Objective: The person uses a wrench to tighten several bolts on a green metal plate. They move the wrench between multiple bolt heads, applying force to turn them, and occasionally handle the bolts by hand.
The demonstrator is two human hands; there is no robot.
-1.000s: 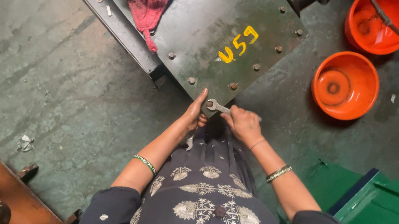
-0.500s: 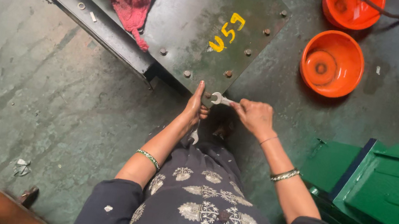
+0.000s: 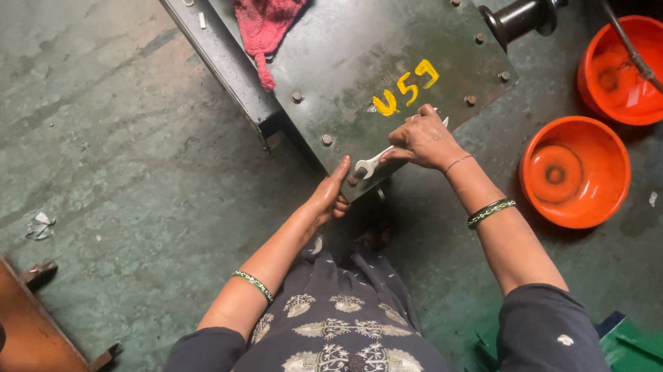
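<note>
Two hands at the near corner of a dark green metal cover plate (image 3: pixel 355 46) – right hand (image 3: pixel 421 141) gripping a silver spanner (image 3: pixel 373 164) on the plate edge, left hand (image 3: pixel 330 195) flat-fingered against that corner, two orange bowls (image 3: pixel 574 173) nearby

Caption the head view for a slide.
Right hand turns a spanner at the green metal cover's corner; left hand steadies its edge.
</note>
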